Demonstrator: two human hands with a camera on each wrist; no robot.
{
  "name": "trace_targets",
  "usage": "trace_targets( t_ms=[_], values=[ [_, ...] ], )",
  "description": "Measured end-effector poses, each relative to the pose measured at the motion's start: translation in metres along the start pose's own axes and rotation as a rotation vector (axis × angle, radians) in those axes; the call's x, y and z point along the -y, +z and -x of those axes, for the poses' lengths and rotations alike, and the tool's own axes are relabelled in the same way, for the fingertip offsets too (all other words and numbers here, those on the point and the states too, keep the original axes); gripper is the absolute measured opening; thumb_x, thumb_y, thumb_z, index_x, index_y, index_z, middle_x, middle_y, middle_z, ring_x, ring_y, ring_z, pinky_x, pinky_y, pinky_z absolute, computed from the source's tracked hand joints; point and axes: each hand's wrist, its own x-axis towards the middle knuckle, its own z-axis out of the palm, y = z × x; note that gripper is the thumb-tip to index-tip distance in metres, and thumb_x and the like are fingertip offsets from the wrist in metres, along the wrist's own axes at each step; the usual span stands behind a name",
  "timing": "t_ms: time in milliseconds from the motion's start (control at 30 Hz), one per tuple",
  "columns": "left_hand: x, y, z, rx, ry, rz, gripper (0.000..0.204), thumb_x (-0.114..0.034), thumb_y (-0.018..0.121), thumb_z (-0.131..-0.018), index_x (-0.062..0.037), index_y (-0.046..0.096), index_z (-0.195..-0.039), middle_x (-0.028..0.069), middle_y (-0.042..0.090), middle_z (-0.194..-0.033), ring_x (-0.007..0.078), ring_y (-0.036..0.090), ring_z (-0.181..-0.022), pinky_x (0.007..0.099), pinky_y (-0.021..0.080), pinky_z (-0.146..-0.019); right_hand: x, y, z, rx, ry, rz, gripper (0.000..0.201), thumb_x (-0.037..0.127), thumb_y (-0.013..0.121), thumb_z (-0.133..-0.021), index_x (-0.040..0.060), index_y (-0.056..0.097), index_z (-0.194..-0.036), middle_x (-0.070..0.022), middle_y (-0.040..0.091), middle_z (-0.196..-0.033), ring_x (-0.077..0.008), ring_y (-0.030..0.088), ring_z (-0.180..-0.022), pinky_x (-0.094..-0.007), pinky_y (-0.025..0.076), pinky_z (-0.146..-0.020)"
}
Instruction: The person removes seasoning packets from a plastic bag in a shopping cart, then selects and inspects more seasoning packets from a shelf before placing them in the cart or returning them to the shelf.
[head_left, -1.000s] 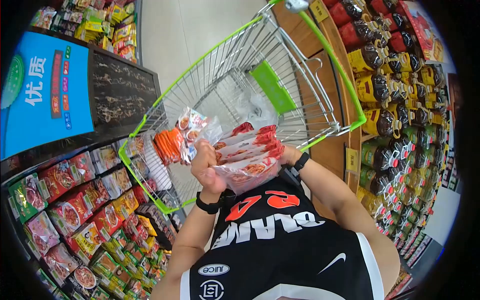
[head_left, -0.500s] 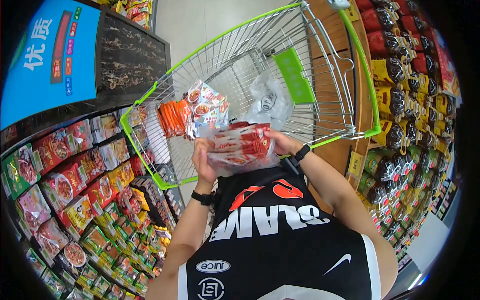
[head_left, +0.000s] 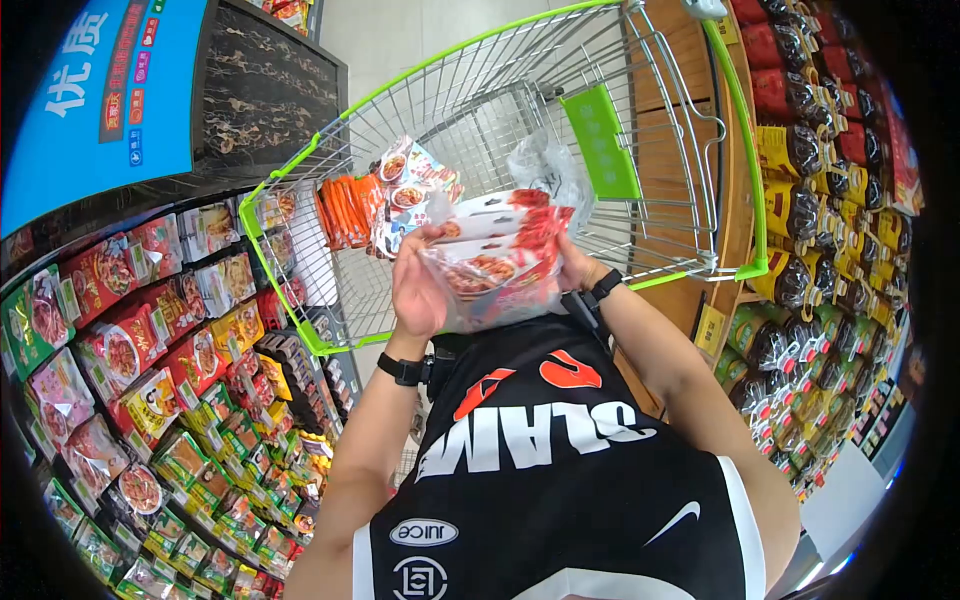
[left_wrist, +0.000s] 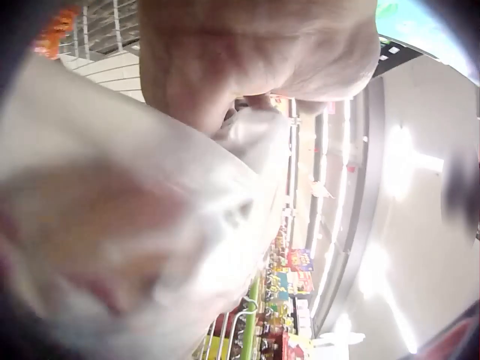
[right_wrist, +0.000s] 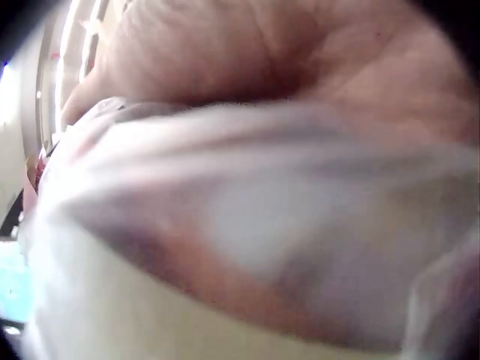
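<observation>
Both hands hold a stack of several red-and-white plastic food packets [head_left: 485,272] in front of the chest, at the near side of the shopping cart [head_left: 330,345]. The left hand [head_left: 418,290] grips the stack's left edge, with the thumb near the top corner. At the opposite edge the right hand [head_left: 575,265] pinches the packets. In the left wrist view a pale packet [left_wrist: 135,217] fills much of the picture below the left hand [left_wrist: 255,52]. Blurred white packaging [right_wrist: 247,210] lies against the right hand [right_wrist: 285,52] in the right wrist view.
Inside the cart lie orange packets [head_left: 345,212], a white printed packet [head_left: 408,195] and a clear plastic bag [head_left: 545,170]. Shelves of packaged food [head_left: 150,380] stand on the left. Bottles [head_left: 790,210] line the right, beside a wooden shelf side [head_left: 670,170].
The packet stack first lowered and tilted flat, then came up with its printed fronts fanned toward the camera. The left hand shifted its hold along the edge. The cart appears farther right.
</observation>
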Motion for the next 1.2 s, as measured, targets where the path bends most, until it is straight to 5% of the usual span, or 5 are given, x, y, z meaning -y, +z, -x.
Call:
trace_targets(
  t_ms=[67,267,733,867,1200],
  values=[
    [-0.005,0.007,-0.009,0.148,0.053,-0.282,0.020,-0.021,0.056,-0.095,-0.0043,0.055,-0.106,0.0116,0.052,-0.126,0.0263,0.049,-0.123,0.0403,0.036,-0.107,0.003,-0.003,-0.006,-0.264,-0.185,0.038,0.087,0.073,0.039,-0.089,0.0071,0.038,-0.146,-0.0144,0.047,-0.145,-0.0300,0.047,-0.132,-0.0466,0.037,-0.111],
    [-0.064,0.054,-0.036,0.627,0.459,-1.486,0.031,-0.010,0.077,-0.070,-0.0071,0.065,-0.098,0.0099,0.059,-0.114,0.0330,0.053,-0.112,0.0433,0.042,-0.097,0.015,0.015,-0.005,0.001,-0.205,-0.223,0.085,0.071,0.035,-0.092,0.0073,0.036,-0.147,-0.0156,0.045,-0.147,-0.0308,0.047,-0.132,-0.0468,0.038,-0.111],
    [-0.026,0.018,0.023,0.456,-0.209,-1.136,0.035,-0.028,0.066,-0.077,0.0040,0.058,-0.089,0.0182,0.062,-0.081,0.0381,0.060,-0.076,0.0362,0.047,-0.069,-0.006,-0.006,0.019,-0.008,-0.290,-0.246,0.081,0.068,0.034,-0.094,0.0077,0.035,-0.148,-0.0152,0.043,-0.148,-0.0310,0.047,-0.132,-0.0469,0.038,-0.111],
    [-0.033,0.022,0.040,0.691,0.182,-1.453,0.050,-0.042,0.080,-0.066,-0.0010,0.057,-0.081,0.0124,0.054,-0.075,0.0338,0.053,-0.073,0.0393,0.043,-0.065,-0.004,0.023,0.021,-0.092,-0.325,-0.262,0.076,0.065,0.036,-0.096,0.0098,0.035,-0.148,-0.0134,0.042,-0.149,-0.0293,0.047,-0.132,-0.0461,0.039,-0.110],
    [0.029,-0.014,0.019,0.726,0.259,-1.737,0.028,-0.021,0.077,-0.068,-0.0059,0.062,-0.087,0.0105,0.059,-0.093,0.0312,0.054,-0.094,0.0415,0.044,-0.081,0.006,0.000,0.017,-0.214,-0.005,-0.130,0.080,0.067,0.051,-0.088,0.0095,0.044,-0.143,-0.0135,0.054,-0.139,-0.0287,0.055,-0.124,-0.0482,0.044,-0.105]
  ],
)
